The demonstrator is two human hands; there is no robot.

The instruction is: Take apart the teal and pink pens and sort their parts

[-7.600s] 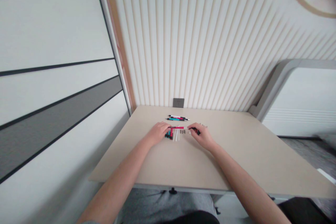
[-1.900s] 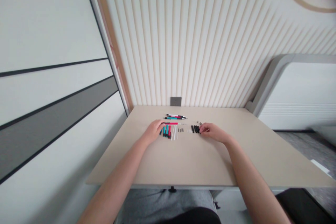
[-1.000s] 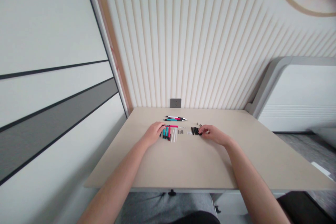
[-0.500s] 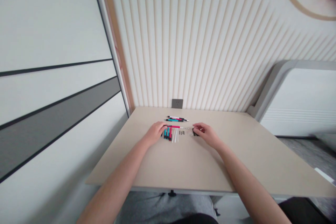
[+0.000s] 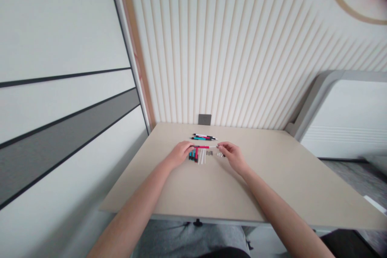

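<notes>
Left hand (image 5: 182, 153): fingers closed around the left end of a red pen tube (image 5: 202, 147), which lies level near the centre of the frame, slightly below mid-height. A thin white rod (image 5: 213, 146) projects from the tube's right end. Right hand (image 5: 232, 157): thumb and fingertips drawn together at the rod's free end; whether they grip the rod or a small part on it cannot be told.

Directly below the tube, from left to right: short teal and red tubes with black ends (image 5: 193, 155), loose white sticks (image 5: 202, 156), small grey springs (image 5: 209, 153) and small white pieces (image 5: 220, 155), the last just beside the right hand. Above the tube, a group of pens (image 5: 203, 137) lies close together.

All rest on a beige table (image 5: 196, 193). Upper centre: ribbed wall (image 5: 205, 48) with a dark socket (image 5: 204, 119).
</notes>
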